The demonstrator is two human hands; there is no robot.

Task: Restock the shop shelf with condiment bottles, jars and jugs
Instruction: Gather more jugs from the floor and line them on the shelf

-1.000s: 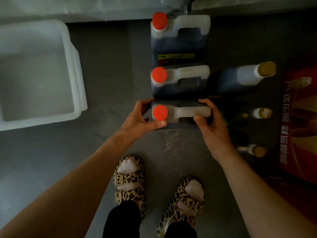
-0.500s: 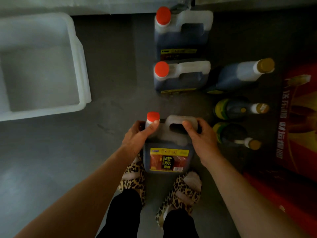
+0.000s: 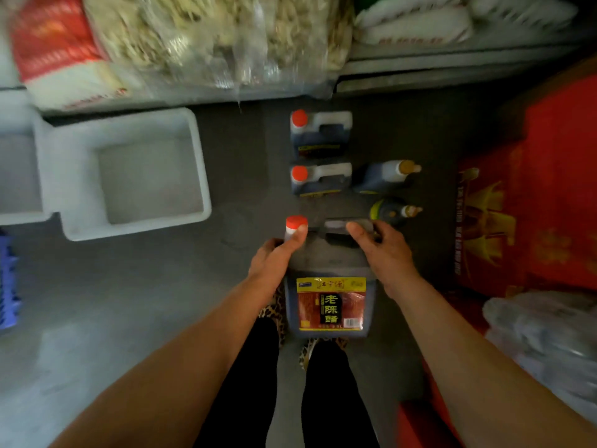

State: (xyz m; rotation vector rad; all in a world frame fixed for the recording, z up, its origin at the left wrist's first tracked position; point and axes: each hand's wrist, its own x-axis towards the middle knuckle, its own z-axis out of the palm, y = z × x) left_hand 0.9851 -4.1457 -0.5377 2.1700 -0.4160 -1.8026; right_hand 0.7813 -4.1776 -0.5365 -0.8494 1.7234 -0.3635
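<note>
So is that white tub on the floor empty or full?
Empty: the white tub shows only its bare pale bottom, with nothing lying inside.

Vantage: head-worn, single wide-angle view, aimed steeply down past both forearms.
Facing: toward the shelf edge (image 3: 452, 64) along the top, grey floor (image 3: 129, 302) below.
Nearness: close on the held vinegar jug (image 3: 331, 286); frame edges bent and blurred.

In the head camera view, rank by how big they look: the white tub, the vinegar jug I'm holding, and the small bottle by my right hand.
1. white tub
2. held jug, though it is nearer the camera, so its look is inflated
3. small bottle
</note>
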